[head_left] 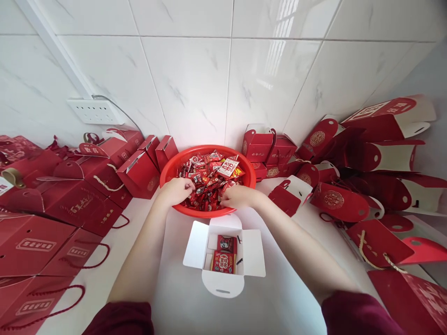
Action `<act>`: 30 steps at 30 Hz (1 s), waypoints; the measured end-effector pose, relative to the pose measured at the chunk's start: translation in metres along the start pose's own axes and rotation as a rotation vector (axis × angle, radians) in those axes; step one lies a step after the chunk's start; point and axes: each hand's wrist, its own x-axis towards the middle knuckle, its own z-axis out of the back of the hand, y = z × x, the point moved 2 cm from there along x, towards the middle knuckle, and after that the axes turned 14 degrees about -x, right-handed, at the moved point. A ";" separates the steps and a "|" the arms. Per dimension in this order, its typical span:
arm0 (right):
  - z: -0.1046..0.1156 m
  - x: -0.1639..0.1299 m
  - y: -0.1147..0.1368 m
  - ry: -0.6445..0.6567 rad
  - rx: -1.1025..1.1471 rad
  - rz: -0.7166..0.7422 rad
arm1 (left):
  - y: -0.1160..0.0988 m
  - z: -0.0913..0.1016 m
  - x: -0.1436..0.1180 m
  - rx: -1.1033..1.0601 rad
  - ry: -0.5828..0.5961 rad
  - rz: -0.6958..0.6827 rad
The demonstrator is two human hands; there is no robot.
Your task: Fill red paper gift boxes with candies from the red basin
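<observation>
A round red basket (174, 164) heaped with red-wrapped candies (209, 179) stands on the white counter against the tiled wall. Both of my hands reach into it. My left hand (177, 190) rests curled on the candies at the basket's left front. My right hand (237, 196) lies on the candies at the right front, fingers bent down among them. Whether either hand has a candy in its grip is hidden. In front of the basket an open gift box (253, 253) with white flaps spread holds two red candy packets (225, 253).
Closed red gift boxes with rope handles (70, 204) are stacked along the left. Flat and partly folded red boxes (366, 186) pile up on the right, and a few assembled ones (265, 149) stand behind the basket. A white power strip (94, 110) hangs on the wall.
</observation>
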 end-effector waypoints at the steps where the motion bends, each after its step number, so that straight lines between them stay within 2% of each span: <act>1: 0.004 0.011 0.003 0.076 -0.004 0.042 | -0.001 0.001 -0.001 0.005 -0.004 0.000; 4: 0.009 0.042 0.014 0.245 -0.011 0.114 | -0.002 0.002 -0.002 0.017 -0.013 0.003; 6: 0.006 0.057 0.020 0.276 0.025 0.145 | -0.002 0.001 -0.003 0.030 -0.020 0.009; 10: -0.004 0.065 0.018 0.200 0.211 0.197 | -0.001 0.000 -0.003 0.067 -0.041 0.037; 14: -0.010 0.064 0.007 0.054 0.355 0.157 | -0.002 -0.001 -0.002 0.087 -0.051 0.055; 17: -0.012 0.067 0.004 -0.010 0.409 0.129 | -0.002 -0.002 -0.002 0.091 -0.040 0.058; 23: -0.011 0.072 0.007 -0.022 0.460 0.122 | -0.003 -0.002 -0.003 0.106 -0.029 0.056; 30: -0.009 0.073 0.013 0.093 0.404 0.223 | -0.001 -0.002 -0.002 0.114 -0.020 0.050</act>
